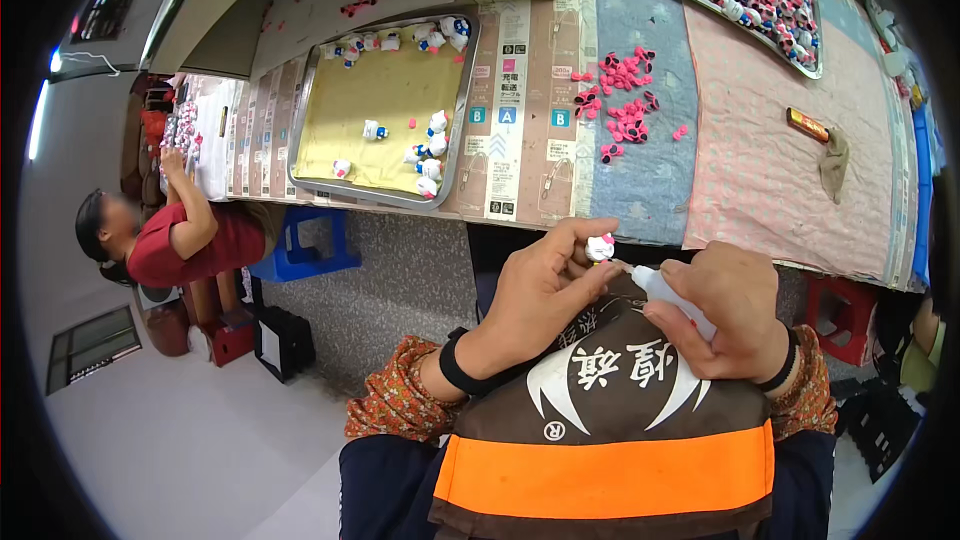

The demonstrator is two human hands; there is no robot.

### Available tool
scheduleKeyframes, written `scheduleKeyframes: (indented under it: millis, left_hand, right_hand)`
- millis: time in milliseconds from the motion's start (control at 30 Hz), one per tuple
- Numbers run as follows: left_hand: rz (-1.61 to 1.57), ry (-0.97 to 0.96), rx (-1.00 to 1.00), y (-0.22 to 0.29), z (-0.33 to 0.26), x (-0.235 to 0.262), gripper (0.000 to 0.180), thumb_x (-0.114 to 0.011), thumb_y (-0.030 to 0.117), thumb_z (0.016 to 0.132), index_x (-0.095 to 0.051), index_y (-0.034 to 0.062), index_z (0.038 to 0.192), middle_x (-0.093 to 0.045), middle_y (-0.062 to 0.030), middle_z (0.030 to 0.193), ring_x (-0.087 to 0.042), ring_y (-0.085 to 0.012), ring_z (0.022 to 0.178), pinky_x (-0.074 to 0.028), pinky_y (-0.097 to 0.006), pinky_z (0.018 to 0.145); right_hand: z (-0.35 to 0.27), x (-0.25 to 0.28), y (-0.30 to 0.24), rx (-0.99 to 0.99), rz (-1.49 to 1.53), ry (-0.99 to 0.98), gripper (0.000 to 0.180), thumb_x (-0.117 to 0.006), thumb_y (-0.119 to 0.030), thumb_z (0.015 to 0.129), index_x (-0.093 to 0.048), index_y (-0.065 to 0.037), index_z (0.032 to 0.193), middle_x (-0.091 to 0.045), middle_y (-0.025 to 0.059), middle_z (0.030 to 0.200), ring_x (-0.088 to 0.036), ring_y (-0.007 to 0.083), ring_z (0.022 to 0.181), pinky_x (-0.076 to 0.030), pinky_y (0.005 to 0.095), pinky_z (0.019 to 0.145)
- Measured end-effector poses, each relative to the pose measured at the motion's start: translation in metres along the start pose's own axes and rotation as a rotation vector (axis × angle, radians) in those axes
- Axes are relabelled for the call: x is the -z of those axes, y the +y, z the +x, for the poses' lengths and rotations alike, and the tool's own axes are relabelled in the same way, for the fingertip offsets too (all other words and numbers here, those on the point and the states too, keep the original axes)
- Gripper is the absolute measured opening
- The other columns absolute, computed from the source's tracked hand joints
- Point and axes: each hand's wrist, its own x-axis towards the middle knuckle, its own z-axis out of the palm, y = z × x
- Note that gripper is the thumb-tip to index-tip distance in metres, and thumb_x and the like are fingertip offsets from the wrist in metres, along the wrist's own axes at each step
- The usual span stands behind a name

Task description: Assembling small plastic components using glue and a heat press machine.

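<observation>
Over the apron (605, 475) | left hand (540, 290) pinching figurine (599, 248) | right hand (730, 302) gripping bottle (656, 288), tip (625, 268) at figurine's four o'clock | hard squeeze could overspill

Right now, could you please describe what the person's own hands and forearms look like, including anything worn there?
The left hand is ungloved, with a broad black wristband; the right hand, also ungloved, has a narrower dark band. Both sleeves are reddish orange with a small floral print.

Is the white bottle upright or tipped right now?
Tipped: in the right hand, the bottle lies slanted, its nozzle pointing left toward the figurine in the left hand.
</observation>
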Motion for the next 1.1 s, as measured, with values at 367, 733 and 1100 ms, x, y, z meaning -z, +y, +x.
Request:
scheduleKeyframes:
  millis: [367,733,1100]
  left_hand:
    - [-0.149,-0.054,0.050,-0.002,0.002,0.001,0.039,-0.062,0.006,0.098,-0.053,0.0028,0.136,-0.066,-0.0028,0.093,-0.065,-0.0064,0.082,-0.056,-0.021,0.074]
    - [-0.411,-0.108,0.092,-0.008,0.001,0.004,0.038,-0.060,0.006,0.099,-0.052,0.0022,0.136,-0.065,-0.0054,0.096,-0.066,-0.0081,0.083,-0.058,-0.022,0.076]
    - [-0.508,-0.167,0.159,-0.007,0.001,0.007,0.041,-0.059,0.007,0.100,-0.049,0.0050,0.140,-0.067,-0.0085,0.102,-0.067,-0.0113,0.087,-0.059,-0.025,0.078]
  right_hand:
    - [-0.002,0.000,0.002,-0.042,0.030,0.000,0.037,-0.082,-0.009,0.072,-0.063,0.000,0.103,-0.057,0.0079,0.068,-0.055,0.0239,0.053,-0.041,0.0349,0.048]
    - [-0.007,0.000,0.004,-0.071,0.034,0.013,0.036,-0.083,-0.010,0.072,-0.065,0.001,0.101,-0.061,0.0090,0.072,-0.058,0.0245,0.056,-0.044,0.0358,0.049]
    - [-0.013,0.031,0.020,-0.623,0.293,0.333,0.031,-0.069,-0.012,0.089,-0.057,-0.001,0.115,-0.060,0.0047,0.100,-0.060,0.0110,0.088,-0.048,0.0262,0.075]
